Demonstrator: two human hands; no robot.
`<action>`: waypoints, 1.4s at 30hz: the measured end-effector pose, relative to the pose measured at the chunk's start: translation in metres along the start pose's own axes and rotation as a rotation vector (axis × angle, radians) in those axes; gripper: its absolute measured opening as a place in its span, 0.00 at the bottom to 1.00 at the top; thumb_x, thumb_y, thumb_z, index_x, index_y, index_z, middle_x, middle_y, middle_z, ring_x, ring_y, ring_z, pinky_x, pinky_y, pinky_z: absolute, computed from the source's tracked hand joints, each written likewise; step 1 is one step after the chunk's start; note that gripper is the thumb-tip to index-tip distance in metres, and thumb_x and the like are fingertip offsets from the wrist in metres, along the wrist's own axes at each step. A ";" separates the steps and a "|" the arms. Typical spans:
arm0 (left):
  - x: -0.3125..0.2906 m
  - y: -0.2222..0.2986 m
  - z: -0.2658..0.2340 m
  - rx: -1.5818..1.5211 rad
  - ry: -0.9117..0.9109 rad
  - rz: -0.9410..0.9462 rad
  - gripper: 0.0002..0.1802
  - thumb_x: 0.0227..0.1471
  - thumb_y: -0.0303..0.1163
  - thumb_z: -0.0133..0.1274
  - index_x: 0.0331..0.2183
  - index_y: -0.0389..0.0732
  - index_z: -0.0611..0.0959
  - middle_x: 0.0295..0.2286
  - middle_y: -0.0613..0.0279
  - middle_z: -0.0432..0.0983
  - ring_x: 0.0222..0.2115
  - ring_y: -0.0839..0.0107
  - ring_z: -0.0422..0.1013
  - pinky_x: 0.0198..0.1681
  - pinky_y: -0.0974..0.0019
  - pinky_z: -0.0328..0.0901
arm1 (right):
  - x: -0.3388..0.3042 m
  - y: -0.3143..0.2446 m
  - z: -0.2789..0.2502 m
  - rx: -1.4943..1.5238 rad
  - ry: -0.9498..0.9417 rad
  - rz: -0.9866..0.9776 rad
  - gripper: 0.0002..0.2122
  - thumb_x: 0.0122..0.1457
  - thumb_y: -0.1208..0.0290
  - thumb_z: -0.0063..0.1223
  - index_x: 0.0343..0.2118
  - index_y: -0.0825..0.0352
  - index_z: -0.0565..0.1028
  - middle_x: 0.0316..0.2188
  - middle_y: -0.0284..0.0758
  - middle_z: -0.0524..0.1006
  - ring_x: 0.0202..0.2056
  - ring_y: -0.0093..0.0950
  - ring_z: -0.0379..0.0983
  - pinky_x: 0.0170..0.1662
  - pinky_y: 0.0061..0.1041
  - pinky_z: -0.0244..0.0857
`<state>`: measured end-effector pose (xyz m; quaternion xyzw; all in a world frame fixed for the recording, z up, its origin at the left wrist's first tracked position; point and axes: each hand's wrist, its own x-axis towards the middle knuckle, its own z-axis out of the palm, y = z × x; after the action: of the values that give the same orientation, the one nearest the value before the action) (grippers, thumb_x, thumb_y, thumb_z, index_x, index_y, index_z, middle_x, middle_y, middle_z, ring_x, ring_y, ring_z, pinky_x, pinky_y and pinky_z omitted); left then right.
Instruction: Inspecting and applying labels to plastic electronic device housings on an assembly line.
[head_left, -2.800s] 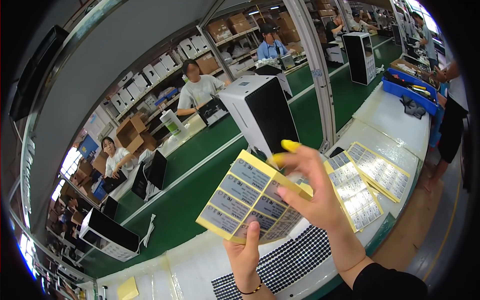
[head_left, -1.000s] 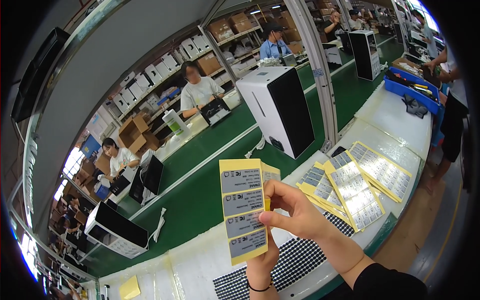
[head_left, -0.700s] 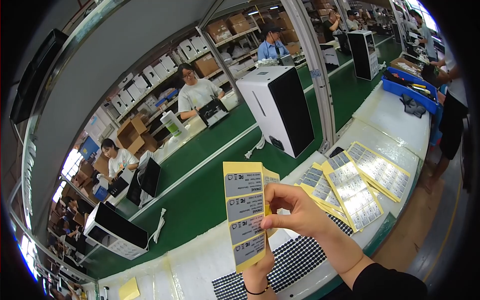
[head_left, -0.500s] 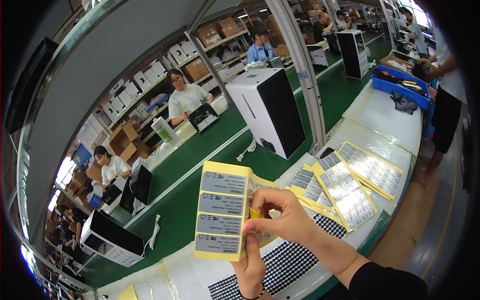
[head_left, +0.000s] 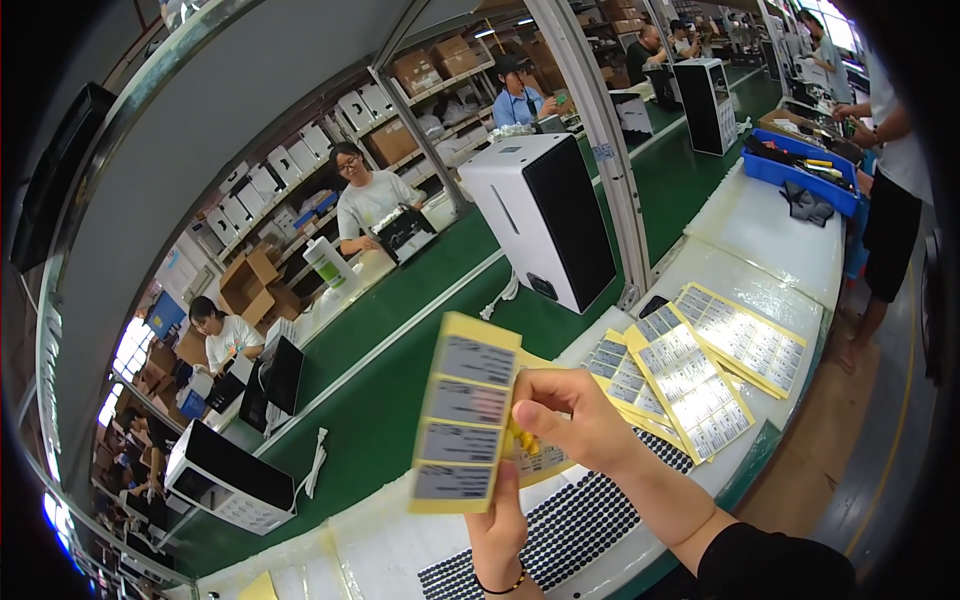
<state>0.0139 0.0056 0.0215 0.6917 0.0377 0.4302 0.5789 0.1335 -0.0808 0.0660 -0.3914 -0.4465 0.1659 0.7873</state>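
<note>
Beyond the near bench (head_left: 765, 240), a green conveyor (head_left: 360, 430) runs on the diagonal, carrying a tall white-and-black appliance (head_left: 540, 215). Loose sheets of silver labels (head_left: 690, 380) overlap on the bench at right; a sheet of black dots (head_left: 560, 530) lies below the hands. Held above the bench: a yellow-backed label sheet (head_left: 465, 415), tilted, with another panel of labels showing behind its right edge. Left hand (head_left: 498, 535) grips its lower edge, thumb in front. Right hand (head_left: 575, 415) curls narrowly at the right edge, yellow finger covers (head_left: 520, 437) at its fingertips; cannot tell whether it pinches the sheet.

Handling (judged): light, thin, flexible, creases easily, face probably slick; best held by the bare yellow margins. Front panel bears four grey labels (head_left: 460, 440), dark print in rows, too blurred to read.
</note>
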 end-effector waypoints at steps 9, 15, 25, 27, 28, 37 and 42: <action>-0.009 -0.033 -0.014 -0.095 0.097 -0.032 0.21 0.59 0.26 0.43 0.54 0.36 0.66 0.51 0.59 0.64 0.50 0.70 0.60 0.55 0.63 0.53 | -0.001 -0.008 0.000 0.113 0.031 0.112 0.12 0.57 0.64 0.56 0.30 0.71 0.75 0.26 0.30 0.76 0.28 0.13 0.70 0.32 0.14 0.65; -0.001 -0.007 -0.001 -0.211 0.071 -0.038 0.21 0.59 0.27 0.43 0.53 0.35 0.66 0.49 0.58 0.65 0.49 0.69 0.61 0.55 0.62 0.54 | 0.001 0.001 -0.011 0.173 -0.045 0.212 0.12 0.55 0.65 0.58 0.29 0.71 0.75 0.26 0.31 0.76 0.26 0.15 0.71 0.30 0.13 0.66; 0.000 0.000 0.003 -0.373 0.090 -0.082 0.21 0.58 0.26 0.44 0.53 0.35 0.66 0.49 0.59 0.65 0.49 0.71 0.61 0.55 0.64 0.53 | 0.002 0.003 -0.020 0.201 -0.102 0.152 0.17 0.58 0.58 0.54 0.24 0.70 0.75 0.22 0.31 0.75 0.21 0.14 0.69 0.23 0.12 0.60; -0.004 -0.029 -0.011 -0.291 0.113 -0.070 0.21 0.58 0.27 0.44 0.53 0.36 0.66 0.50 0.58 0.65 0.49 0.69 0.61 0.55 0.62 0.54 | 0.001 0.000 -0.017 0.135 -0.032 0.112 0.18 0.58 0.56 0.53 0.24 0.70 0.75 0.21 0.31 0.75 0.21 0.14 0.68 0.22 0.12 0.58; -0.008 -0.042 -0.018 -0.210 0.134 -0.061 0.22 0.58 0.28 0.44 0.54 0.36 0.65 0.50 0.58 0.65 0.49 0.68 0.61 0.56 0.60 0.54 | 0.001 -0.002 -0.015 0.069 0.040 0.072 0.20 0.58 0.53 0.52 0.24 0.70 0.76 0.20 0.30 0.74 0.20 0.14 0.67 0.21 0.12 0.57; -0.007 -0.020 -0.009 -0.306 0.003 0.041 0.23 0.57 0.26 0.43 0.55 0.37 0.64 0.51 0.58 0.63 0.50 0.67 0.60 0.56 0.60 0.53 | -0.001 -0.014 -0.012 0.080 0.011 0.110 0.16 0.59 0.59 0.53 0.25 0.70 0.77 0.19 0.31 0.76 0.17 0.14 0.67 0.19 0.12 0.56; 0.000 -0.006 0.002 -0.235 0.096 -0.087 0.24 0.56 0.28 0.43 0.54 0.36 0.63 0.50 0.54 0.64 0.49 0.62 0.63 0.54 0.55 0.57 | 0.001 -0.008 -0.016 0.102 -0.011 0.174 0.14 0.60 0.63 0.51 0.26 0.71 0.77 0.21 0.33 0.77 0.16 0.14 0.68 0.19 0.11 0.55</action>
<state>0.0176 0.0056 0.0169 0.5955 0.0445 0.4387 0.6715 0.1468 -0.0928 0.0681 -0.3872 -0.4059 0.2584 0.7865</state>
